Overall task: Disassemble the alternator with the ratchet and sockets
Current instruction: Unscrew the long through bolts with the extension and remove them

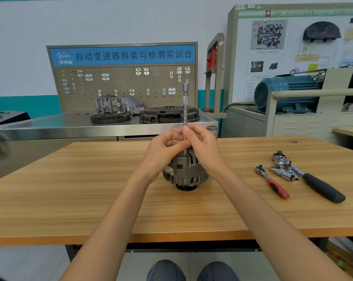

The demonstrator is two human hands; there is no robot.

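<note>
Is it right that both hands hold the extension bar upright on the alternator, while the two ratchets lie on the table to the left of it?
Not quite: the two ratchets, red-handled and black-handled, lie to the right of the alternator, as the head view shows. Both hands do hold the extension bar upright.

I see the alternator standing on the wooden worktop, pulley side down. A long extension bar stands upright on its top. My left hand and my right hand both pinch the bar low on its shaft. To the right lie a red ratchet, a black ratchet and chrome sockets, well apart from the alternator.
</note>
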